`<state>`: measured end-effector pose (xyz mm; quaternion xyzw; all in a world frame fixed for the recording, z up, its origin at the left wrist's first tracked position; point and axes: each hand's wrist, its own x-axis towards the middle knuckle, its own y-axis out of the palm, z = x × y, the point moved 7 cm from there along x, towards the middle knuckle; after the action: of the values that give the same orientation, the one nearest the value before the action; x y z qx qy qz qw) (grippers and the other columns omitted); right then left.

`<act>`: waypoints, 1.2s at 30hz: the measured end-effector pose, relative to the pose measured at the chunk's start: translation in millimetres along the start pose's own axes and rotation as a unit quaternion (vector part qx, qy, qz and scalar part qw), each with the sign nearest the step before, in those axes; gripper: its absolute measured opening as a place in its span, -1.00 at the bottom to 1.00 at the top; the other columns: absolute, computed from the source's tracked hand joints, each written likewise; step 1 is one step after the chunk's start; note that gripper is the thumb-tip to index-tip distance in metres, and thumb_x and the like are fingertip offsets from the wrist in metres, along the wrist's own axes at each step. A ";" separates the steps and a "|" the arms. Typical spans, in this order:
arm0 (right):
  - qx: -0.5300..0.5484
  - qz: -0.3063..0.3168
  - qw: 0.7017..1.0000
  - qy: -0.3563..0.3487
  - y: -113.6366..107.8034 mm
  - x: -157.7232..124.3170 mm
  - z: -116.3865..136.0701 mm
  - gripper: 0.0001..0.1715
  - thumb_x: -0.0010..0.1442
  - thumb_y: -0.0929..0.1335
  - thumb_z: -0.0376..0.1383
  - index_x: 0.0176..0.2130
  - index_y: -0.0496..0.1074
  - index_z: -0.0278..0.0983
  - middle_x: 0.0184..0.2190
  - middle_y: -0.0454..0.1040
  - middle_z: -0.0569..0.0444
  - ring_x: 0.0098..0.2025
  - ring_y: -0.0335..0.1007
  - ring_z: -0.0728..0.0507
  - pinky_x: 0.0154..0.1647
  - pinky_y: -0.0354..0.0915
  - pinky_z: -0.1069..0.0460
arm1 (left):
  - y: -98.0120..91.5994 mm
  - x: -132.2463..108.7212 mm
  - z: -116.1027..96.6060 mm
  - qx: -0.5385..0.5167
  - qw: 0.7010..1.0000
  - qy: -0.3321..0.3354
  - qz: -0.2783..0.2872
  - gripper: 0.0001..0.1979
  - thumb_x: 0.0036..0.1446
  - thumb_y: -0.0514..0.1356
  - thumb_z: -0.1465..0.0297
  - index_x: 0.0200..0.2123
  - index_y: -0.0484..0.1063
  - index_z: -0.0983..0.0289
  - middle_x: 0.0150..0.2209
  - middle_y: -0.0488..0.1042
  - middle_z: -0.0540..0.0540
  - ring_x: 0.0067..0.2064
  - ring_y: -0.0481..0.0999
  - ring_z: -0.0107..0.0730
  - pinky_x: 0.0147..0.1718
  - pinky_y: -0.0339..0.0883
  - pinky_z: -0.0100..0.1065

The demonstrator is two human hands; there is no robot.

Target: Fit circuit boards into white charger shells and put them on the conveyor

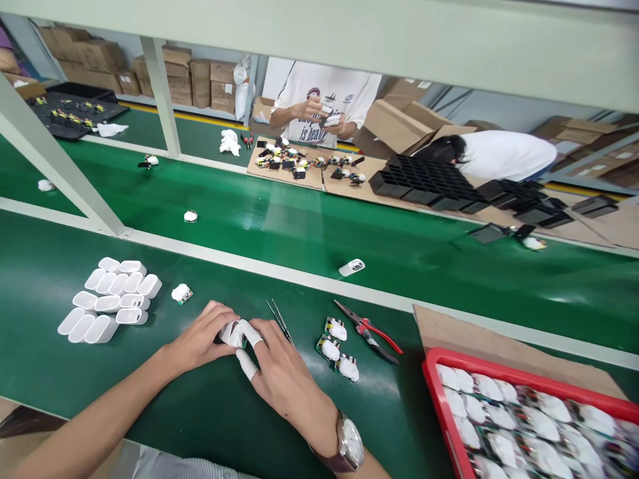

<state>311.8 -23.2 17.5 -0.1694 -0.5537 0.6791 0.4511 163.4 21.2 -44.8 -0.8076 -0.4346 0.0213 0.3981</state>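
My left hand (202,339) and my right hand (277,369) meet over the green mat, both closed on one small white charger part (230,332). White finger cots cover my right thumb and forefinger, and a wristwatch (348,444) sits on that wrist. Left of my hands stands a cluster of several empty white charger shells (112,299), with one loose part (181,293) beside it. Right of my hands lie tweezers (280,321), three small circuit boards with white caps (335,347) and red-handled pliers (368,331).
A red tray (432,376) full of capped boards sits at the lower right on cardboard. One white shell (352,267) rides on the green conveyor belt (299,226). Across it, two people work at cardboard sheets with parts and black trays (424,181). A metal frame post (54,166) slants at left.
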 end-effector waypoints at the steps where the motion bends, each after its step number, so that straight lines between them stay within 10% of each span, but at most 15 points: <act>1: 0.008 -0.002 1.000 0.000 -1.2 0.0 -0.6 -0.65 0.36 0.31 -0.45 0.12 0.37 -0.32 0.09 0.43 -0.20 0.03 0.42 -0.31 -0.03 0.56 -0.23 | 0.2 -0.1 0.0 -0.002 1.000 -0.003 0.002 -0.50 0.31 0.37 0.32 0.23 0.30 0.21 0.07 0.47 0.22 0.10 0.39 -0.08 0.06 0.45 -0.08; 36: -0.011 -0.049 0.997 -0.055 -2.5 -7.2 5.7 -0.70 0.25 0.27 -0.58 -0.08 0.42 -0.33 0.08 0.46 -0.24 0.00 0.44 -0.34 -0.15 0.57 -0.20 | 5.2 -3.9 -1.2 0.015 1.000 0.014 -0.015 -0.48 0.34 0.33 0.27 0.27 0.26 0.23 0.09 0.46 0.29 0.11 0.40 -0.02 0.09 0.45 0.02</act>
<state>312.6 -32.4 19.8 -0.1094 -0.5928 0.6581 0.4511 165.0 16.1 -48.6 -0.7952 -0.4406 0.0101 0.4165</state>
